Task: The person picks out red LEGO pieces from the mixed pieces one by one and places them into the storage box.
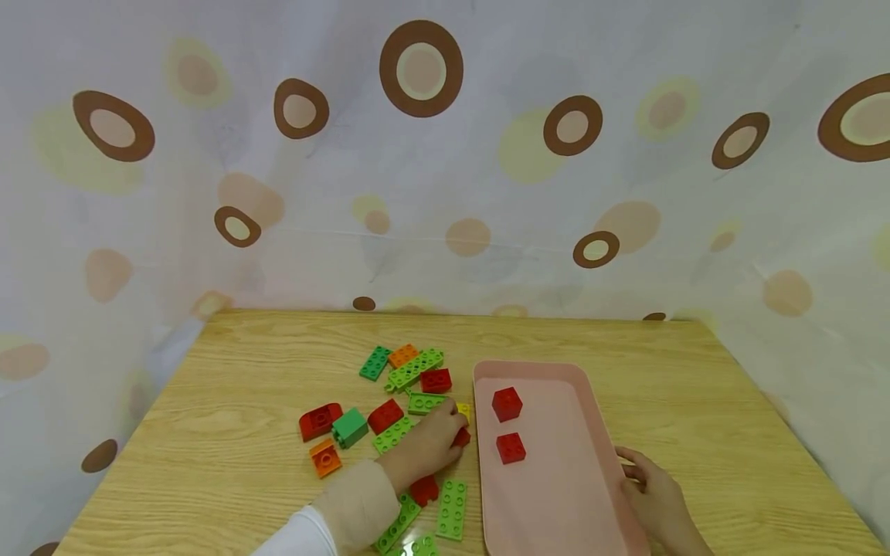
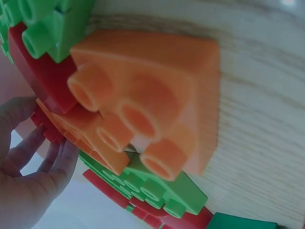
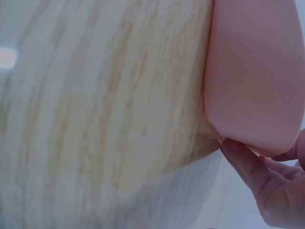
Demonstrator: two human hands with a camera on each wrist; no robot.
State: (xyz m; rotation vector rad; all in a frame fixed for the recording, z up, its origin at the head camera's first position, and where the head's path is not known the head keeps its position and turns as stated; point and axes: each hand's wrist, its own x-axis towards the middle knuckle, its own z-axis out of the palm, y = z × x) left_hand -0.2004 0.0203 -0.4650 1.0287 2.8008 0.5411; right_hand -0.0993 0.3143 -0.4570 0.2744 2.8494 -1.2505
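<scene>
My left hand [image 1: 429, 439] reaches in among the toy building blocks left of the tray and pinches a red block [image 1: 462, 437] at its fingertips. In the left wrist view that red block [image 2: 47, 126] shows between thumb and fingers, behind a large orange block [image 2: 143, 95]. On the right, my right hand [image 1: 657, 494] holds the side of a pink tray [image 1: 603, 432], its fingers at the rim. The right wrist view shows the fingers [image 3: 243, 160] against the tray's edge. Inside the tray lie two red blocks, one farther back [image 1: 507, 404] and one nearer [image 1: 511, 448].
Left of the tray lie green plates [image 1: 452, 510], a dark green plate [image 1: 375, 362], a green block [image 1: 350, 428], orange blocks [image 1: 325, 457] and more red blocks [image 1: 321, 422]. A patterned cloth [image 1: 445, 193] hangs behind the wooden table [image 1: 229, 432].
</scene>
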